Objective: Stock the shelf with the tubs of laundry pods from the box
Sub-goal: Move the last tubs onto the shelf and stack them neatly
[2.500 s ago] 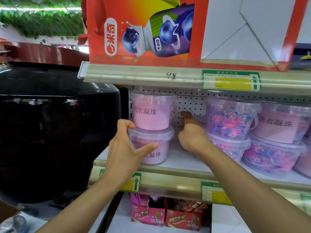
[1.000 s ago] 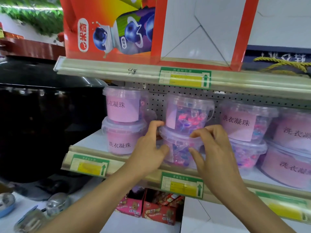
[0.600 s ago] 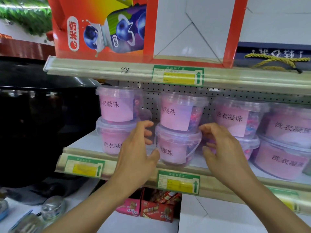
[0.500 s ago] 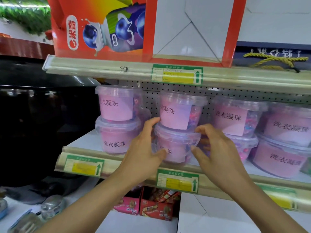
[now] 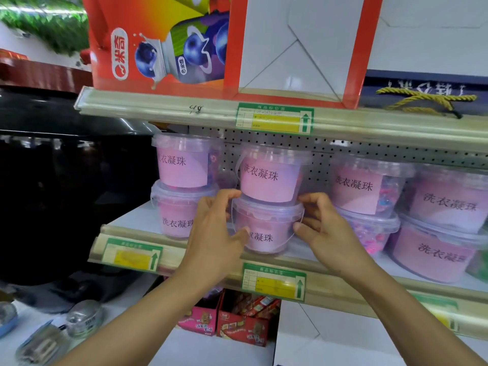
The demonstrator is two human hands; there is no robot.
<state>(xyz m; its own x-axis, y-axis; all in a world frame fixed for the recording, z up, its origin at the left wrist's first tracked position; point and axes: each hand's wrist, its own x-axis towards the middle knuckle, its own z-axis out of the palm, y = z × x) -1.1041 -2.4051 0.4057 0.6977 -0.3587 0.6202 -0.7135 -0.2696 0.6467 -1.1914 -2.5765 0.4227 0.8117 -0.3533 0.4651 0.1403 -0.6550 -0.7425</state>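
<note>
Clear plastic is what our grip meets on both sides: our left hand [image 5: 214,233] curls round the 9 o'clock flank of the lower tub [image 5: 266,228], thumb pressed on the pink label, fingers hooked up at the lid seam, and our right hand [image 5: 324,228] mirrors it at 3 o'clock, fingertips [image 5: 307,200] at the foot of the upper tub [image 5: 272,173]. So both hands are closed on the pair, pinching the lower tub between them.

These two stand stacked in the middle of the shelf [image 5: 200,262], near its front lip, labels facing us.

We judge the walls thin and a little springy, so a hard squeeze may bow them. The smooth sides look slippery, and the lid rim, being the stiffest part, gives the surest hold. A full tub of pods should have some weight. The upper one only rests on the lid below, so any turn or push wants both hands low and steady, or it may slide off. The thin bail handle [image 5: 239,165] serves for carrying, not for nudging.

At 9 o'clock stands another stacked pair [image 5: 182,186], just beside. At 3 o'clock more tubs [image 5: 367,196] crowd close, leaving little finger room. At 12 o'clock the upper shelf carries an orange carton [image 5: 158,48].
</note>
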